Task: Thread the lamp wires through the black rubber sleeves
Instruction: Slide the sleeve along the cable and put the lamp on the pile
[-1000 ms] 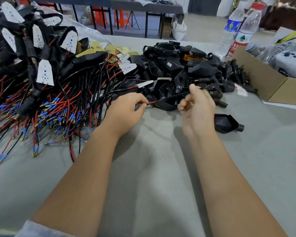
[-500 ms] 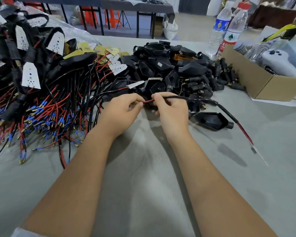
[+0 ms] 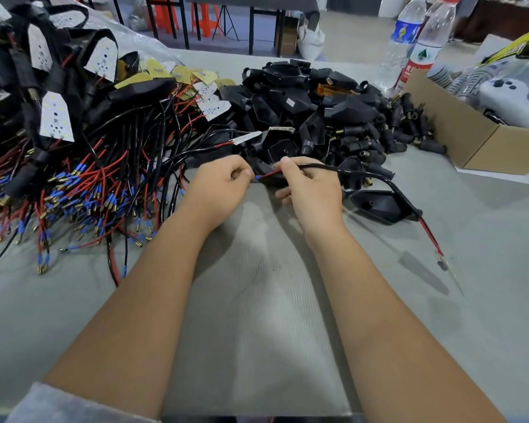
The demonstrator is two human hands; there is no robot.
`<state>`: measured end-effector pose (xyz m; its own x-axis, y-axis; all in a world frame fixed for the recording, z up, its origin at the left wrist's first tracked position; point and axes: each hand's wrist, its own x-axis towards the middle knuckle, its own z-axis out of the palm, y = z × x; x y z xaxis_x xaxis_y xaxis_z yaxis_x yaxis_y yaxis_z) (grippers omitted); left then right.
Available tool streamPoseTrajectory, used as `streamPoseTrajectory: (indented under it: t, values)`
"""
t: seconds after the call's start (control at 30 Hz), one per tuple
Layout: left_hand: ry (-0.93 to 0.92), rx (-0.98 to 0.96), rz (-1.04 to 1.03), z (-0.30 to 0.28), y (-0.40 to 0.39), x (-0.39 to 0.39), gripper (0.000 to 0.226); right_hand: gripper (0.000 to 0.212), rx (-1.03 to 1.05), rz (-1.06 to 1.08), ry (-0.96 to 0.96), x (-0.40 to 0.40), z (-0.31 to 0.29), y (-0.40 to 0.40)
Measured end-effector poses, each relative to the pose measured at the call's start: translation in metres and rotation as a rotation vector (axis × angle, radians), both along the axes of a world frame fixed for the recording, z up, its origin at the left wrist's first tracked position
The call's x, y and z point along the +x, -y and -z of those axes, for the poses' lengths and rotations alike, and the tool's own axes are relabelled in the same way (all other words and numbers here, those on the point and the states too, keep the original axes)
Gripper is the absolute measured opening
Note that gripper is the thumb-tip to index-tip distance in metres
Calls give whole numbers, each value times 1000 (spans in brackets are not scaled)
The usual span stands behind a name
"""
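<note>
Pinching grips: left hand (image 3: 223,184) holds wire (image 3: 269,174) tip, right hand (image 3: 310,186) at 3 o'clock holds sleeve (image 3: 348,170); both light, limp; hold near ends.

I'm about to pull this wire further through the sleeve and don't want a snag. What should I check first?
1. Left hand pinches the blue-tipped wire end: ok.
2. Right hand grips the black sleeve: ok.
3. Red wire shows past the sleeve's far end: ok.
4. Far end free of the loose housing: cannot tell.
5. Bare table below the hands: ok.
</note>
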<state>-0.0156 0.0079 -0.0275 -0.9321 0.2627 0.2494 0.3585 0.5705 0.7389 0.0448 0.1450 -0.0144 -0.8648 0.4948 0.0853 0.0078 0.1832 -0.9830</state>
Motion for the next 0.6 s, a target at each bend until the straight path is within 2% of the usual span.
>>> streamPoseTrajectory:
  t: [0.13,0.3,0.4,0.53,0.6]
  values:
    - [20,222,28,-2,0,5,12,17,-312,-155,-74,3,-7,3]
    - [3,290,214,-9,-3,12,30,26,-348,-313,-75,5,-8,7]
    - [8,295,248,-10,-3,13,34,26,-364,-234,-155,5,-8,6]
    - [81,182,204,-5,0,10,65,27,-423,-10,-247,2,-8,-2]
    - [68,116,200,-4,0,8,68,27,-457,34,-271,2,-8,-5]
